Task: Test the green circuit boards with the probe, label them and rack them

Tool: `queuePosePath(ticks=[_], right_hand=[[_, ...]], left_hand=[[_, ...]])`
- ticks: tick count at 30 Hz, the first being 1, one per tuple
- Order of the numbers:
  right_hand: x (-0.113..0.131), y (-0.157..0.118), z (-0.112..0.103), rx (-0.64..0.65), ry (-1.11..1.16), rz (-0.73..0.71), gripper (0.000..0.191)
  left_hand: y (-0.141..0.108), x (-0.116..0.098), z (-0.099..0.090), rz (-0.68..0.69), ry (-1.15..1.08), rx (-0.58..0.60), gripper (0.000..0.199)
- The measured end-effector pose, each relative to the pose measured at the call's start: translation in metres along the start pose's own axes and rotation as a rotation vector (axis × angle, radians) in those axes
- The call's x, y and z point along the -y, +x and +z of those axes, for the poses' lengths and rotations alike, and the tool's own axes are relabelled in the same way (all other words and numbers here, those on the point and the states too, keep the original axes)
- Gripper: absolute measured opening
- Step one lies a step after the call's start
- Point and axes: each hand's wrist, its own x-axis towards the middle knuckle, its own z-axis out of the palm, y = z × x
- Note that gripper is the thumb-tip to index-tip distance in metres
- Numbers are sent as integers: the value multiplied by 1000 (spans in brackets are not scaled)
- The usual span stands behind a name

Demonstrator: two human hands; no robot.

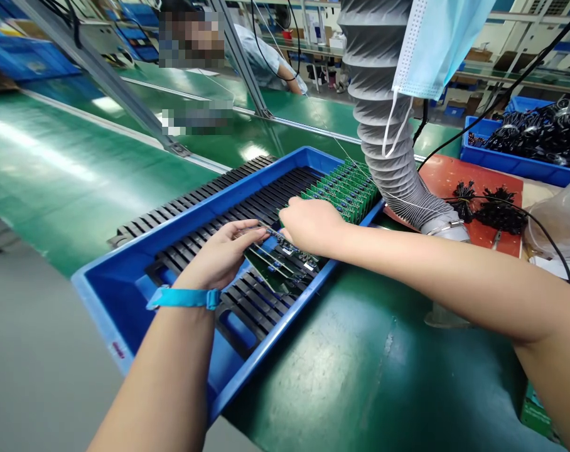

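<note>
1. blue bin (pixel 110 295) sits on the green counter (pixel 341 351), holding black racks (pixel 261 307).
2. left hand (pixel 226 254), fingertips nearly closed, pinches a circuit board (pixel 285 245) above the bin's middle.
3. right hand (pixel 313 226) curls beside that board; its grip is hidden, cannot tell.
4. green boards (pixel 348 188) stand in the bin's far right end.

Circuit boards (pixel 346 188) in tray (pixel 96 301), tray on table (pixel 360 358)

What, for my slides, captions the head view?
Bare left hand and right hand at green circuit boards in blue plastic tray.
</note>
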Motion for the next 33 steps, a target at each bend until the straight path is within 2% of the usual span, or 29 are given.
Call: queuePosePath(ticks=[4,7,8,11,14,20,25,30,33], right_hand=[[7,-5,2,49,81,10,20],[12,-9,4,-110,53,-34,23],[15,-11,4,-122,64,-68,24],[21,-12,3,17,151,-92,22],[23,-9,0,104,205,-1,20],[13,-9,-2,98,135,33,18],[16,-18,4,-35,90,-16,22],[25,-18,8,113,148,-14,18],[26,-16,8,109,112,14,20]], left_hand=[[4,4,-1,0,-13,-10,20],[4,4,1,14,-58,-10,24],[3,3,1,14,-67,-6,27],[-2,0,1,9,-66,1,36],[-6,-4,-1,-1,-48,23,34],[-6,1,-9,9,16,63,27],[-2,8,-12,62,97,87,26],[2,13,-14,106,153,75,34],[8,20,-12,128,170,3,41]])
